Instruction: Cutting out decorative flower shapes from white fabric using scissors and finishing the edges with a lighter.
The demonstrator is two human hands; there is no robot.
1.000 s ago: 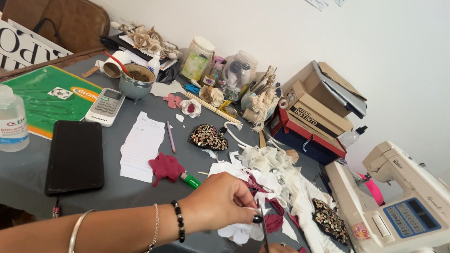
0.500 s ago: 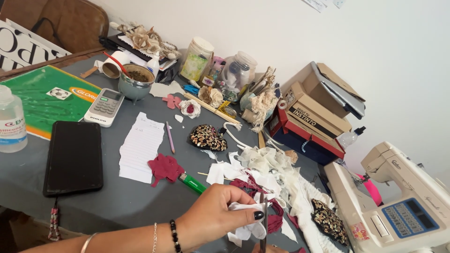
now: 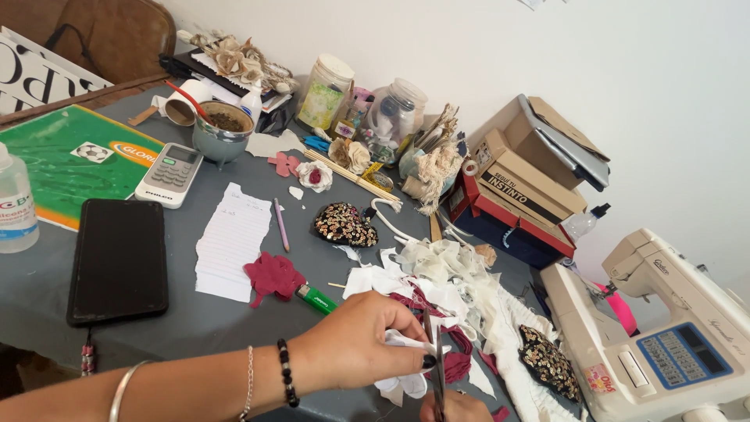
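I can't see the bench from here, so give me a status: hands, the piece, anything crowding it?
Left hand pinching white fabric piece. Right hand at the bottom edge, on scissors at the piece. Fabric scraps and green lighter close by.

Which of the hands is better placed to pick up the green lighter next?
Left, probably. The left hand pinches a white fabric piece just beside the green lighter. The right hand sits at the frame's bottom edge, apparently working the scissors, farther from it.
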